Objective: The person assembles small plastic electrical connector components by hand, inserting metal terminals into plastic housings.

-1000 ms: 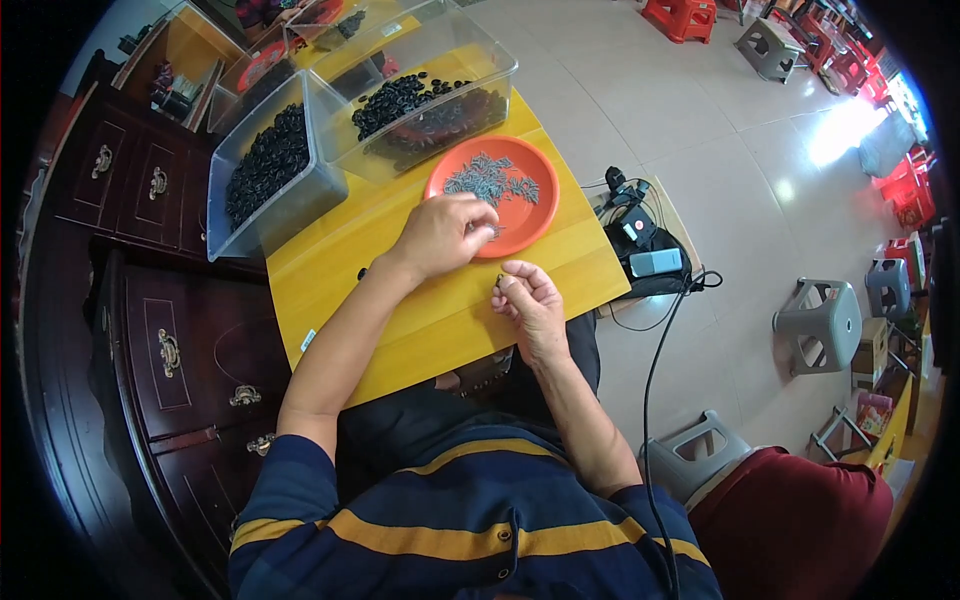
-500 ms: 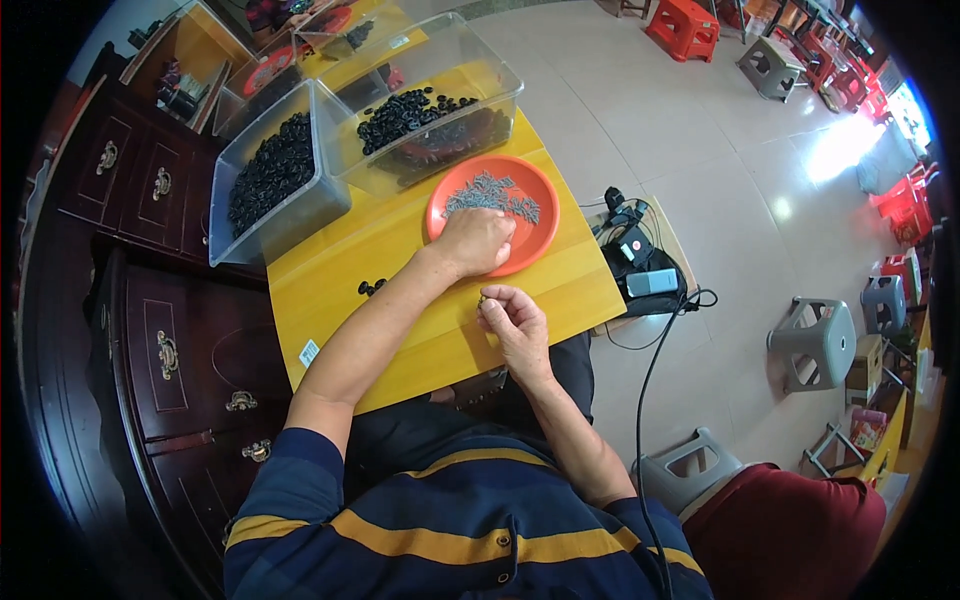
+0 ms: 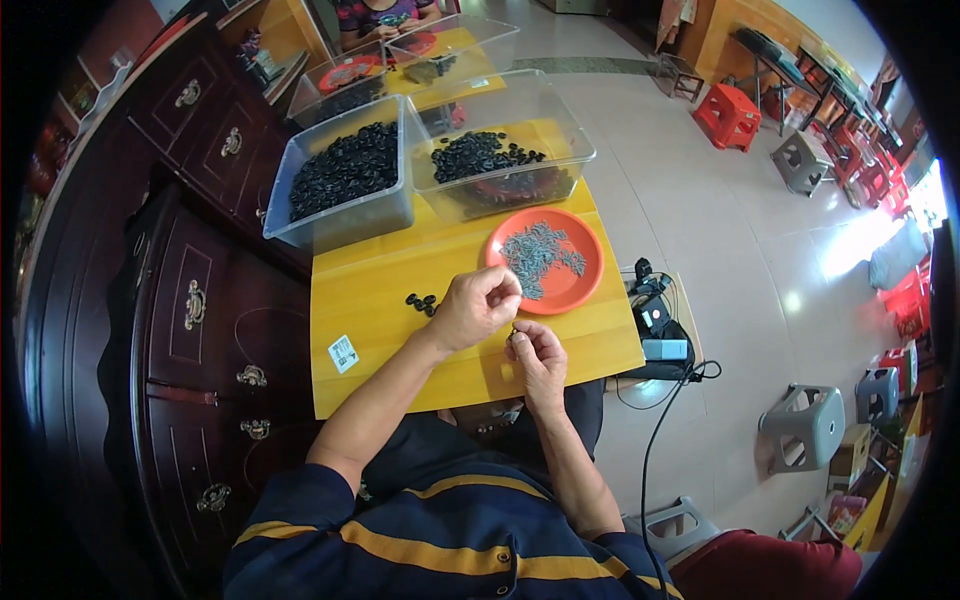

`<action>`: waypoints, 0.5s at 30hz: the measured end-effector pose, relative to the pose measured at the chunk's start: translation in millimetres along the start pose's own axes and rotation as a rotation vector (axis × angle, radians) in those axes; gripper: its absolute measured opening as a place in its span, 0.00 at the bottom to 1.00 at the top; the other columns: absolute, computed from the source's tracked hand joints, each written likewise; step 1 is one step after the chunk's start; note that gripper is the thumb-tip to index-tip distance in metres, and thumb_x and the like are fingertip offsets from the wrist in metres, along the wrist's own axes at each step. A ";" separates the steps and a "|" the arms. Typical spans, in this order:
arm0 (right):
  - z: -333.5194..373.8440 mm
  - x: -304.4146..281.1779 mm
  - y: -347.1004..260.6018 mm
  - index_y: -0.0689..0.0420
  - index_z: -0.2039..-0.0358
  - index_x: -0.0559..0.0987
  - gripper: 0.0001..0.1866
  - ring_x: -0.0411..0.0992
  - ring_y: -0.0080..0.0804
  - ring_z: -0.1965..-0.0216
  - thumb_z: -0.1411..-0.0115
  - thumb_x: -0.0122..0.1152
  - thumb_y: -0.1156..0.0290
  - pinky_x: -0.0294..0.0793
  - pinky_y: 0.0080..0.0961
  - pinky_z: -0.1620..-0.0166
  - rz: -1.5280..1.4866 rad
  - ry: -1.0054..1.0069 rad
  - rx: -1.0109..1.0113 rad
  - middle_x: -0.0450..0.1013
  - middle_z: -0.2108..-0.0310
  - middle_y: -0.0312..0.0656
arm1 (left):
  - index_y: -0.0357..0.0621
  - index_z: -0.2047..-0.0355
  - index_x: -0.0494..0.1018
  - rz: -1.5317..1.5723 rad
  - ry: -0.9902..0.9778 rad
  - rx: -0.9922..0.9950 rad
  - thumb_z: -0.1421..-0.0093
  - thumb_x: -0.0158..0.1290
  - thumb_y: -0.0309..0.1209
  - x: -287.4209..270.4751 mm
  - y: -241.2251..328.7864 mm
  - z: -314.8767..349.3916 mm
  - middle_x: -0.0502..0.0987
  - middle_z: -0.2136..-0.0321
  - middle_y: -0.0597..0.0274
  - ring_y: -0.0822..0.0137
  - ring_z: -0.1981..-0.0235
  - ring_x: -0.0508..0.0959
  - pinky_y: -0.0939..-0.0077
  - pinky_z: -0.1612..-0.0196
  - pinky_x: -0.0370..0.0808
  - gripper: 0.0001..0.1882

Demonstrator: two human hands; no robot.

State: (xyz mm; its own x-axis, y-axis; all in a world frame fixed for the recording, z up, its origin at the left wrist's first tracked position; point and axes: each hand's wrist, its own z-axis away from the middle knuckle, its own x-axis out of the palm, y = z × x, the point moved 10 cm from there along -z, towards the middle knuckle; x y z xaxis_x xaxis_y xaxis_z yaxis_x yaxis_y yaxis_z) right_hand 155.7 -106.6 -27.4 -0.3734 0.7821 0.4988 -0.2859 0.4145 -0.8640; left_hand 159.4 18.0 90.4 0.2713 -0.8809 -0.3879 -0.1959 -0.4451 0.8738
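My left hand [image 3: 474, 308] is over the near left rim of the orange-red plate [image 3: 590, 285], thumb and forefinger pinched together. Whatever is between those fingertips is too small to make out. On the plate lies a loose heap of small, thin grey pieces [image 3: 535, 250]. Close below the plate, my right hand [image 3: 541, 362] pinches a small dark piece [image 3: 513, 333] between thumb and fingers, its exact kind unclear. Several shiny black oval pieces [image 3: 422, 303] lie on the yellow table [image 3: 390, 270] left of my left hand.
Two clear plastic bins, the left bin [image 3: 290, 235] and the right bin [image 3: 575, 160], hold many black oval pieces behind the plate. Dark wooden drawers [image 3: 230, 320] border the table's left. A power strip with cables [image 3: 660, 330] sits to the right. Another person [image 3: 375, 20] sits beyond the bins.
My left hand has lifted out of the plate and drawn back to its near left rim, its fingertips pinched. My right hand keeps its pinch on the dark piece. The view has shifted.
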 end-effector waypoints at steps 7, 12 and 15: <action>7.6 25.7 15.1 0.62 0.56 0.77 0.08 0.72 0.19 0.66 0.35 0.58 0.76 0.74 0.19 0.58 0.028 -0.044 0.018 0.74 0.64 0.33 | 0.36 0.69 0.75 0.027 0.073 -0.111 0.43 0.55 0.21 -25.1 -22.3 71.7 0.74 0.78 0.70 0.81 0.78 0.71 0.82 0.73 0.71 0.02; 9.5 35.6 32.5 0.62 0.56 0.77 0.08 0.72 0.17 0.67 0.35 0.58 0.76 0.74 0.17 0.61 0.122 -0.087 -0.001 0.75 0.66 0.33 | 0.37 0.66 0.77 0.041 0.038 -0.274 0.42 0.53 0.19 -33.1 -46.3 103.9 0.75 0.74 0.71 0.82 0.75 0.72 0.85 0.70 0.71 0.04; 9.6 39.9 33.9 0.62 0.57 0.78 0.07 0.72 0.17 0.67 0.35 0.58 0.77 0.73 0.16 0.62 0.280 -0.103 -0.044 0.75 0.67 0.32 | 0.38 0.66 0.76 0.084 0.086 -0.288 0.42 0.54 0.19 -36.9 -58.9 113.0 0.74 0.74 0.73 0.84 0.75 0.70 0.86 0.70 0.70 0.04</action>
State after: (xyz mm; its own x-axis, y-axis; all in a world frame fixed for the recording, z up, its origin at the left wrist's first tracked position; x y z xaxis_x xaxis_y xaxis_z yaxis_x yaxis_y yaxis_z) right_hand 122.7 -65.9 -36.1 -0.5209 0.8182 0.2435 -0.1220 0.2109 -0.9699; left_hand 54.5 58.5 20.1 0.3468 -0.8902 -0.2954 0.0504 -0.2968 0.9536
